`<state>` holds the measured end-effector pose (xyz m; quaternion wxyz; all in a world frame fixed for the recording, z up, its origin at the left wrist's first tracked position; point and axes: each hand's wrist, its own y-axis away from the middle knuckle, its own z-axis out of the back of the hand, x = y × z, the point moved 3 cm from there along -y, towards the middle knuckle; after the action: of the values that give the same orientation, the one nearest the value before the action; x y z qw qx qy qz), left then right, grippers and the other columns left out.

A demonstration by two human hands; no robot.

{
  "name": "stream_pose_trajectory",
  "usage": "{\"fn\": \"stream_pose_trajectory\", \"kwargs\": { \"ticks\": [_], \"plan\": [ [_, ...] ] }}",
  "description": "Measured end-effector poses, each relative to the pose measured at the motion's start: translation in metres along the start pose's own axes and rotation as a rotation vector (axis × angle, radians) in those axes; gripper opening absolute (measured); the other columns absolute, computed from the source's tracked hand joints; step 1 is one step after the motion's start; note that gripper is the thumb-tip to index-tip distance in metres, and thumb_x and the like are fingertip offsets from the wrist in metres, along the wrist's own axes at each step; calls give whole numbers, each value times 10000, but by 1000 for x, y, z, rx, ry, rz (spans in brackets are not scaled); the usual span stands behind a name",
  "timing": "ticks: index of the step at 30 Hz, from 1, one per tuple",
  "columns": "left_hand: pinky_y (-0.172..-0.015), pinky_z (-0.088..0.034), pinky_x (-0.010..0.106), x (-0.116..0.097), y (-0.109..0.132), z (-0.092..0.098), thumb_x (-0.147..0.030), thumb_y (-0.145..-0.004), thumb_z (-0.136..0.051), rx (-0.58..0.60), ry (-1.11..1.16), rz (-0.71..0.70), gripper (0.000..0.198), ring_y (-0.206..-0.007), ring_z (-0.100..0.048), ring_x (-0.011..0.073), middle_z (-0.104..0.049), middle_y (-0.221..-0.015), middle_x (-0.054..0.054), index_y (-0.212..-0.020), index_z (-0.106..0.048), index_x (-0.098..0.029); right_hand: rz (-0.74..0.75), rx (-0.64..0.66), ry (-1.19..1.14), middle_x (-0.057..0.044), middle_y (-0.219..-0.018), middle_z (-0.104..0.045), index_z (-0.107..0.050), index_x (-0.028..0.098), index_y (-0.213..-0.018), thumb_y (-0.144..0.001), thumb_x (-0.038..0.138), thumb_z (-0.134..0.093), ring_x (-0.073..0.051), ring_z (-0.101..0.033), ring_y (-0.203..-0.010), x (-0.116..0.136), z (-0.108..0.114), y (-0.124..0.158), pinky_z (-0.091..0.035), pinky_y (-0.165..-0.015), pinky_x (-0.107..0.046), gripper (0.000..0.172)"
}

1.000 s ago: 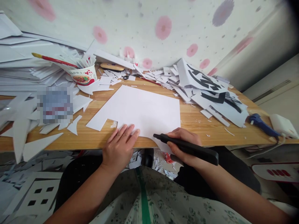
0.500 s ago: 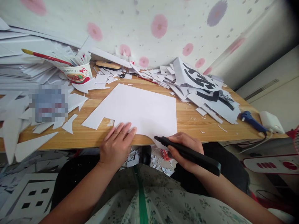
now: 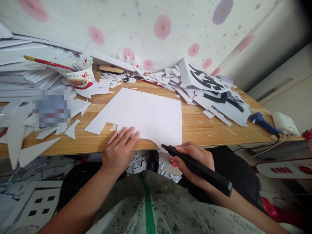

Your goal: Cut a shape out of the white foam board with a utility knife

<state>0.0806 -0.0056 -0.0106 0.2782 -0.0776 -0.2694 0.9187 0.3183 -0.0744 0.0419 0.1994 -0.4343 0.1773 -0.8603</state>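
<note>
A white foam-board sheet (image 3: pixel 148 113) lies flat near the desk's front edge, with a square notch and a curved cut along its near side. My left hand (image 3: pixel 119 148) rests on that near edge, palm down, fingers stretched out and slightly apart. In my right hand (image 3: pixel 195 159) is a long black utility knife (image 3: pixel 207 174), gripped with the fingers wrapped round its handle. Its narrow dark tip is at the curved edge, by the sheet's near right corner. Whether the tip goes through the board I cannot tell.
White offcuts (image 3: pixel 73 130) cover the left of the wooden desk (image 3: pixel 195 126). A paper cup (image 3: pixel 81 79) holds strips and a brush. Scraps and black-marked paper (image 3: pixel 207 78) pile up at the back right. A blue glue gun (image 3: pixel 264 124) lies beside a white box (image 3: pixel 285 123).
The knife's tip has shifted slightly toward me along the sheet's near edge, and its rear end has dropped lower. My left hand stays on the sheet. The view has shifted slightly.
</note>
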Motion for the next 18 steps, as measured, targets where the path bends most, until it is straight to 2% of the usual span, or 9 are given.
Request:
{"fn": "stream_pose_trajectory", "kwargs": {
  "ticks": [5, 18],
  "plan": [
    [-1057, -367, 423, -1, -1, 0, -65, -731, -534, 14, -13, -2, 533, -1234, -532, 277, -575, -1342, 68, -1236, -599, -221, -28, -16, 3, -47, -841, -618, -598, 235, -1016, -779, 99, -624, -157, -610, -708, 8, 1, 2, -520, -617, -286, 275],
    [-1047, -375, 424, -1, -2, 1, -74, -734, -536, 11, -15, -10, 520, -1230, -536, 277, -579, -1336, 78, -1230, -596, -216, 87, -62, 70, -81, -946, -644, -568, 247, -1074, -720, 56, -650, -199, -650, -774, 6, 1, 21, -548, -647, -314, 411]
  ]
}}
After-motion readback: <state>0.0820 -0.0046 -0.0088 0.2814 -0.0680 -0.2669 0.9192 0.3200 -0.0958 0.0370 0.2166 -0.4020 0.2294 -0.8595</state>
